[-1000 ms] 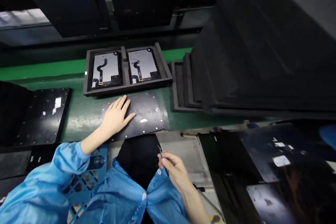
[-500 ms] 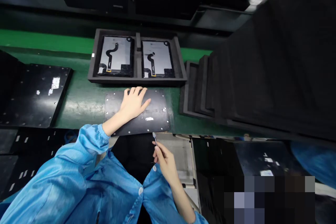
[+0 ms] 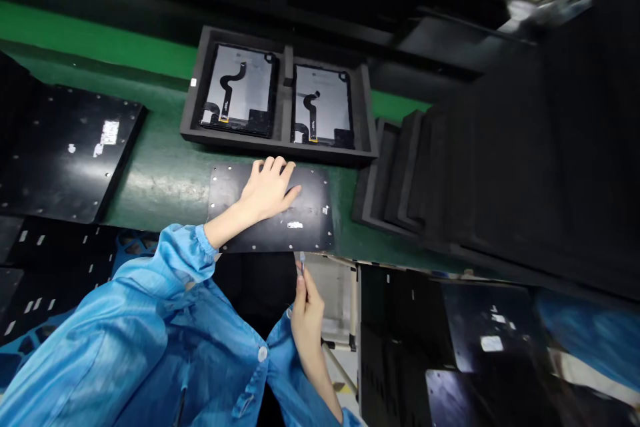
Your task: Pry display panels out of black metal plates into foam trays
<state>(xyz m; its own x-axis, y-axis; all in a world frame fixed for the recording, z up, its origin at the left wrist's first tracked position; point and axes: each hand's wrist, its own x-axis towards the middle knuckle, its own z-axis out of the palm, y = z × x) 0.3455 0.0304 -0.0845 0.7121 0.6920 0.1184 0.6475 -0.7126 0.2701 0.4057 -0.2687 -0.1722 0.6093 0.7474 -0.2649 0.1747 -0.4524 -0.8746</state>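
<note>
My left hand [image 3: 270,192] lies with fingers spread on a flat black panel [image 3: 240,237] at the bench's front edge. The panel has small pale dots along its rim and white label scraps. Its far side is partly under my hand. Just below the panel's near edge, my right hand [image 3: 307,310] is closed around a slim metal tool [image 3: 302,263] with a pale, flat, blade-like tip pointing up. Whether the tip touches the panel's edge I cannot tell. Beyond my left hand sits a dark foam tray [image 3: 235,141] whose two compartments hold display panels [image 3: 243,97] with black ribbon cables.
Stacked dark foam trays [image 3: 387,177] rise on the right of the green bench [image 3: 160,180]. Another black panel [image 3: 60,153] lies at the left. Below the bench edge at lower right are more dark plates [image 3: 480,327], and a blue sleeve or cloth shows there.
The camera view has shifted, so the tray and panel appear further right. My right hand has turned more upright with the tool. My left hand stays on the panel.
</note>
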